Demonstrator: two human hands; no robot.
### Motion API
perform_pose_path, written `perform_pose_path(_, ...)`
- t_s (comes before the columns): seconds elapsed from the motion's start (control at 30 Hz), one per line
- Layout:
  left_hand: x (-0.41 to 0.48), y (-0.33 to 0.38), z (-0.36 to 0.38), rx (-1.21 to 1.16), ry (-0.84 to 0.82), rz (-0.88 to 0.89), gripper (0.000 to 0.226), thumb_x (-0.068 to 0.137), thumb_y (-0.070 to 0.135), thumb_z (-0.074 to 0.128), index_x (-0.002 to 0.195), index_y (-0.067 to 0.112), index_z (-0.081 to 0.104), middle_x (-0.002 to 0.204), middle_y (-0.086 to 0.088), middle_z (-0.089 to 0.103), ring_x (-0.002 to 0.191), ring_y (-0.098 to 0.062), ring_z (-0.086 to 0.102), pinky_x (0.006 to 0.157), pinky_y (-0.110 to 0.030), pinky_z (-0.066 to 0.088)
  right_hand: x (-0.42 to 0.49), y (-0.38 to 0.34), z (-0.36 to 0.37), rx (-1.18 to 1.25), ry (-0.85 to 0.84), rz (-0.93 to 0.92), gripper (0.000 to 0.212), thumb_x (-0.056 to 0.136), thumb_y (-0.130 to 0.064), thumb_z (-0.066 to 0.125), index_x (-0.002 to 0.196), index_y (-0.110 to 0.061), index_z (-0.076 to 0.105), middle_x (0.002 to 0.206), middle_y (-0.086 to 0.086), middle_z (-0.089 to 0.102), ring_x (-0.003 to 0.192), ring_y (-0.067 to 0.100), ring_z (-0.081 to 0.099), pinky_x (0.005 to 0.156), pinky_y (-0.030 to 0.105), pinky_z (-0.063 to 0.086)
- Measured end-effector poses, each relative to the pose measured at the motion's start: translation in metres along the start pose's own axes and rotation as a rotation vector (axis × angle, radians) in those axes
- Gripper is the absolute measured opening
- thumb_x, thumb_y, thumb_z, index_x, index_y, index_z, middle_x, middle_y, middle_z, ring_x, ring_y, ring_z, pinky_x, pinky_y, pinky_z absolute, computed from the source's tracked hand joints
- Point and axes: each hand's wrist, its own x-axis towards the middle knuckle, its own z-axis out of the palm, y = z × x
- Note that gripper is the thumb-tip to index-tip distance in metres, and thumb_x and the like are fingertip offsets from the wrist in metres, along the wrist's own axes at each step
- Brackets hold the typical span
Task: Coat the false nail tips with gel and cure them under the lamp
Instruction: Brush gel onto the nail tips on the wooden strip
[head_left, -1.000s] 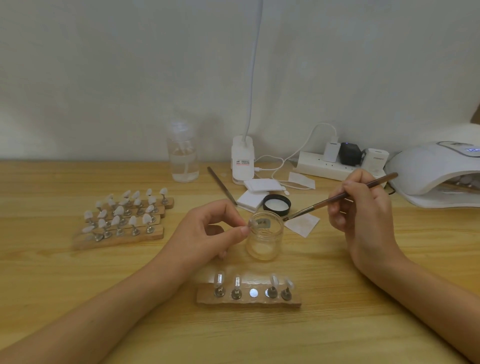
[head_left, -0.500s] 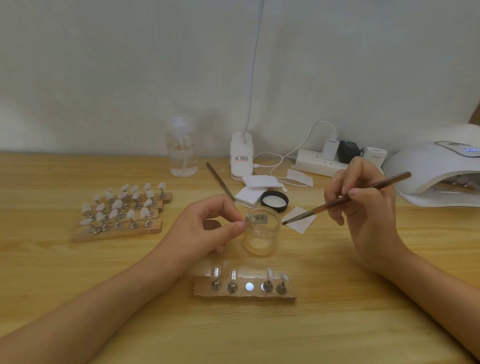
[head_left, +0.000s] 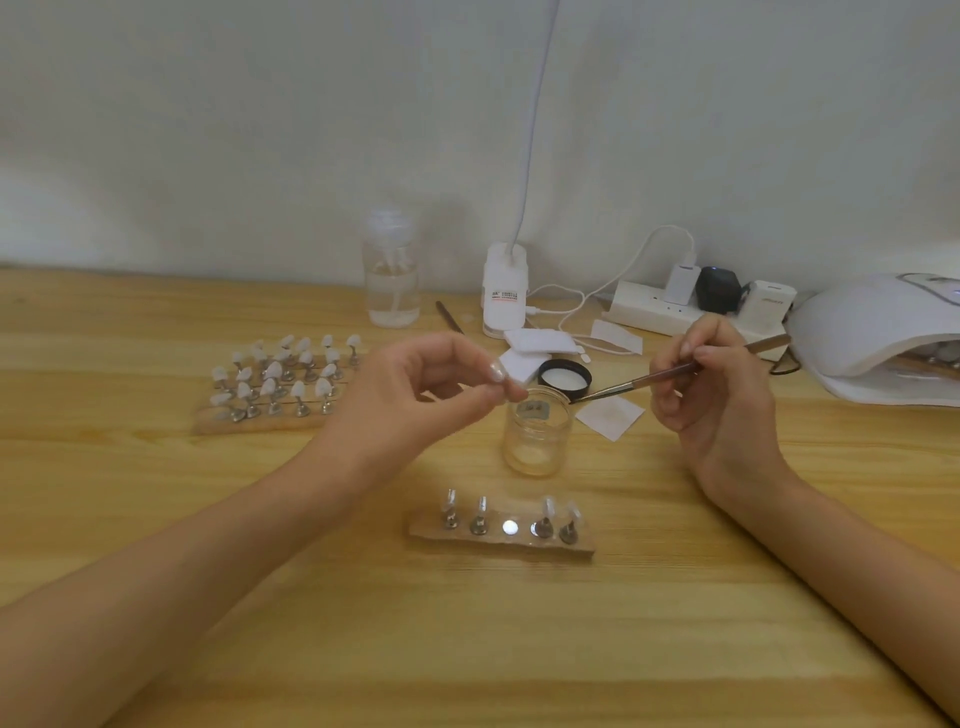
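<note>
Hands hovered mid-frame, the left hand (head_left: 415, 395) pinching, the right hand (head_left: 717, 400) gripping pen-style. At the right edge the curing lamp (head_left: 872, 338) sat within easy reach. Lower centre, the wooden strip (head_left: 582, 548) had its middle magnet (head_left: 510, 527) vacant. Above it stood the open gel jar (head_left: 535, 441), the right's brush (head_left: 670, 371) aimed at its rim, probably to load. The left's pinch held what seemed the missing nail tip (head_left: 511, 392) just over it.

Home nail-craft desk: wooden table (head_left: 156, 519), curing lamp (head_left: 878, 338), power strip (head_left: 649, 312).
</note>
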Motion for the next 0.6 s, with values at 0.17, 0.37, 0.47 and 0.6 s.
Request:
perform_pose_path(0.17, -0.023, 0.003, 0.004, 0.201, -0.144, 0.084, 0.016, 0.075, 0.047, 0.07, 0.085, 0.034, 0.069, 0.097, 0.022, 0.073, 0.105, -0.003, 0.062, 0.085, -0.03, 0.041, -0.001, 0.001, 0.002, -0.014, -0.012, 0.011, 0.03, 0.093, 0.003, 0.029, 0.075, -0.015, 0.044, 0.062, 0.001, 0.055, 0.05, 0.011, 0.046, 0.041, 0.02, 0.032)
perform_pose_path(0.37, -0.035, -0.012, 0.014, 0.284, -0.207, 0.078, 0.009, 0.075, 0.031, 0.077, 0.076, 0.037, 0.071, 0.096, 0.018, 0.065, 0.108, -0.011, 0.055, 0.088, -0.024, 0.046, 0.0, 0.001, 0.003, -0.031, -0.039, 0.012, 0.018, 0.088, -0.004, 0.035, 0.076, -0.014, 0.044, 0.062, 0.0, 0.057, 0.048, 0.011, 0.047, 0.04, 0.019, 0.033)
perform_pose_path(0.47, -0.033, -0.016, 0.016, 0.316, -0.214, 0.029, 0.017, 0.077, 0.022, 0.078, 0.076, 0.036, 0.07, 0.089, 0.015, 0.066, 0.094, -0.011, 0.058, 0.077, -0.026, 0.047, 0.0, 0.002, 0.003, -0.051, -0.049, 0.014, 0.012, 0.085, -0.007, 0.038, 0.076, -0.014, 0.044, 0.062, 0.001, 0.056, 0.049, 0.011, 0.047, 0.04, 0.02, 0.033)
perform_pose_path(0.6, -0.034, -0.018, 0.015, 0.286, -0.231, 0.003, 0.009, 0.077, 0.023, 0.077, 0.077, 0.031, 0.071, 0.084, 0.011, 0.067, 0.077, -0.011, 0.059, 0.064, -0.016, 0.043, 0.001, 0.002, 0.003, -0.056, -0.056, 0.015, 0.009, 0.083, -0.01, 0.04, 0.077, -0.014, 0.045, 0.063, 0.0, 0.057, 0.049, 0.011, 0.048, 0.041, 0.02, 0.034)
